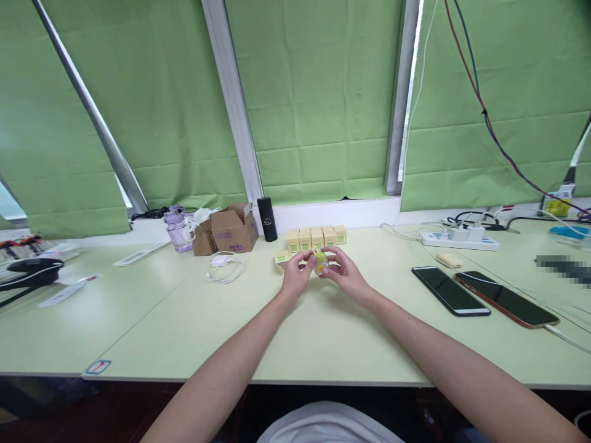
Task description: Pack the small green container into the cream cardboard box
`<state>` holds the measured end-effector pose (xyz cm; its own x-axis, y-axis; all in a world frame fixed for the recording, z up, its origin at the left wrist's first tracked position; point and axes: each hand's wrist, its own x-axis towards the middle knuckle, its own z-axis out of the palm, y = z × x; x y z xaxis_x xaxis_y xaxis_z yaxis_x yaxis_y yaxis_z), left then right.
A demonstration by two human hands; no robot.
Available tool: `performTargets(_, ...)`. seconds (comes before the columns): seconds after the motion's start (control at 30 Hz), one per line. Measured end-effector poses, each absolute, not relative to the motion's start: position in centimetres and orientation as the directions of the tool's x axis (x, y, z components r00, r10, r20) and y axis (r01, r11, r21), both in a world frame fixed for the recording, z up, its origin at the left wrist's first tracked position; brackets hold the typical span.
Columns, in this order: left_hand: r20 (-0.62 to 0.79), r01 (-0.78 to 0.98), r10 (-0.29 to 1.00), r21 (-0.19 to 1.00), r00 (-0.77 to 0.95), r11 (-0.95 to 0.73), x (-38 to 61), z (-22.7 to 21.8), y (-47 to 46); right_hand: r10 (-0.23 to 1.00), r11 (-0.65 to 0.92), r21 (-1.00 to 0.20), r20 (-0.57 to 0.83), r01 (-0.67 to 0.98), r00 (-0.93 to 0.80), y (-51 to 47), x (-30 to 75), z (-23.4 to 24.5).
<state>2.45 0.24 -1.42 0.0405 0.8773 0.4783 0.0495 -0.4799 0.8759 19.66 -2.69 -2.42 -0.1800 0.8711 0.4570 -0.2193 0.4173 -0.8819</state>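
- Small item (320, 264): clear lower body, yellow-green top and a pale yellow loop; located above the surface (305, 332), in front of the row of boxes, between the fingertips of both hands
- Left hand (298, 271): pinching the small item from its left side, fingers at the loop and upper part
- Right hand (345, 275): pinching the small item from its right side, thumb low on the body, fingers curled near the top
- Single small box (280, 259): on the surface, just beside the left hand and partly covered by it
- Row of boxes (316, 238): small, pale yellow, with green panels; set side by side behind the hands
- Black cylinder (266, 219): upright, behind and left of the row
- Brown carton (234, 231): left of the black cylinder
- Purple bottle (178, 232): upright, left of the brown carton
- White charger (220, 261): in front of the brown carton, cable coiled beside it
- Two phones (450, 291): lying screen up, well apart from the right hand, on its right
- White power strip (480, 243): behind the phones, with plugs fitted
- Green curtains (318, 98): hanging behind the surface
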Motion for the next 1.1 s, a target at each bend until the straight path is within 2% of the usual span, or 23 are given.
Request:
performTargets(0.4, 0.47, 0.053, 0.881, 0.88, 0.061, -0.473, 2.6, -1.3, 0.1, 0.861, 0.422, -0.876, 0.468, -0.234, -0.2, -3.1, 19.8, -1.8)
performTargets(0.67, 0.537, -0.022, 0.828, 0.841, 0.159, -0.541, 2.1, -1.1, -0.8, 0.871, 0.42, -0.869, 0.467, -0.261, -0.155, -2.9, 19.7, -1.8)
performTargets(1.1, 0.583, 0.075, 0.793, 0.795, 0.174, -0.601, 2.2, -1.1, -1.2, 0.875, 0.414, -0.87, 0.461, -0.267, -0.147, -3.3, 19.8, -1.4)
